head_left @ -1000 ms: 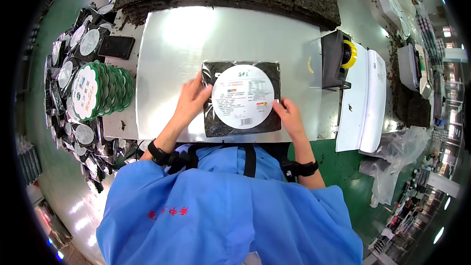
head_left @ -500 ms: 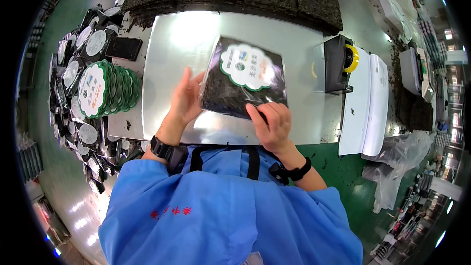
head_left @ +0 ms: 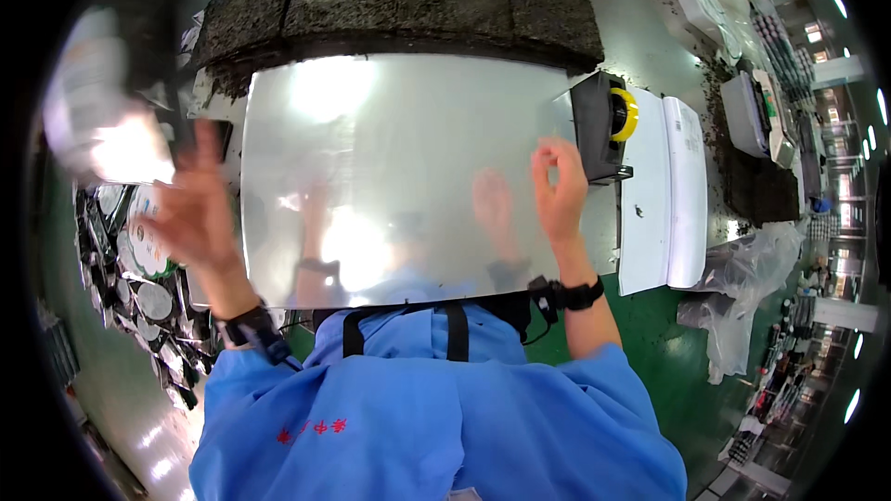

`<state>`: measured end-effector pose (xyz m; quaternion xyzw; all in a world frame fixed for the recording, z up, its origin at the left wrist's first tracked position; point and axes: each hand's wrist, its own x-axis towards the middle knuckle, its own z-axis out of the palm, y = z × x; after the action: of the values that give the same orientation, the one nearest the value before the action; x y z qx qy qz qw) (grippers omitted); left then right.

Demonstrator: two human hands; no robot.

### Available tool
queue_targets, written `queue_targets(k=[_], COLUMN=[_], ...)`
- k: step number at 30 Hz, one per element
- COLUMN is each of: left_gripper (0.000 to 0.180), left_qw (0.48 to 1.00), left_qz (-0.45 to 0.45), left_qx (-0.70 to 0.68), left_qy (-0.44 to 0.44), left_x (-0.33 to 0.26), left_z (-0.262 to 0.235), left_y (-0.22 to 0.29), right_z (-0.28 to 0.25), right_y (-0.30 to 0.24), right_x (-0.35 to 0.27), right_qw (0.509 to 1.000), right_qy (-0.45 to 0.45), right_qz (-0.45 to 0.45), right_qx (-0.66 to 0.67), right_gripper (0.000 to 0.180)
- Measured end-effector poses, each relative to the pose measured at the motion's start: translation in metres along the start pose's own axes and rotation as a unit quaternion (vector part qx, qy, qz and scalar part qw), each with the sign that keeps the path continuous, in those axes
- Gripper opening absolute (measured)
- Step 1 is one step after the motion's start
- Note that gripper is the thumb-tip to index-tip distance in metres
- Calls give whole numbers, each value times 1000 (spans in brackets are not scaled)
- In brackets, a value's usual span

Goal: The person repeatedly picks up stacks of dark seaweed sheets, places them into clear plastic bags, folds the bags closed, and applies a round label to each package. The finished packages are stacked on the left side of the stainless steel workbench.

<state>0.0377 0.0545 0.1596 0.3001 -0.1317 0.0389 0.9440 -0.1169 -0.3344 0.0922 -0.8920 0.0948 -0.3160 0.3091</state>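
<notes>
A black packet with a pale label (head_left: 111,102), badly smeared by motion, is at the far left, above and beyond my left hand (head_left: 200,218). That hand is blurred too, its fingers spread and apparently off the packet. Beneath it, partly covered, are a stack of white scalloped labels with green edges (head_left: 144,241) and a dark phone (head_left: 225,134). My right hand (head_left: 561,186) is beside the black tape dispenser (head_left: 594,134) with its yellow roll (head_left: 631,115). Thumb and forefinger are pinched together; whatever they hold, if anything, is too small to make out.
Dark, soil-like blocks (head_left: 399,5) line the back of the shiny metal plate (head_left: 399,176). Many packaged black packets (head_left: 153,301) are heaped at left. White sheets (head_left: 650,195) lie right of the dispenser, with crumpled clear plastic (head_left: 729,306) beyond.
The packet has left the middle of the plate and gone far left, with my left hand moving that way. My right hand has let go of it and moved right to the tape dispenser.
</notes>
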Motion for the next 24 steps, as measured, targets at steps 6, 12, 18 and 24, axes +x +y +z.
queue_targets(k=[6, 12, 18, 24], left_gripper=[95, 80, 73, 67], left_qw=[947, 920, 903, 893], left_qz=[-120, -122, -153, -145], left_qx=[270, 365, 395, 419], left_qy=[-125, -75, -75, -76], left_x=[-17, -27, -14, -16], left_z=[2, -34, -45, -40], left_y=[-18, -10, -15, -17], right_z=[41, 46, 4, -13], right_y=[82, 207, 318, 321], right_x=[127, 234, 252, 265], right_qw=[993, 935, 878, 811], right_qy=[101, 124, 87, -53], right_qz=[-15, 263, 462, 566], right_qx=[-63, -203, 96, 138], right_gripper=[28, 42, 57, 61])
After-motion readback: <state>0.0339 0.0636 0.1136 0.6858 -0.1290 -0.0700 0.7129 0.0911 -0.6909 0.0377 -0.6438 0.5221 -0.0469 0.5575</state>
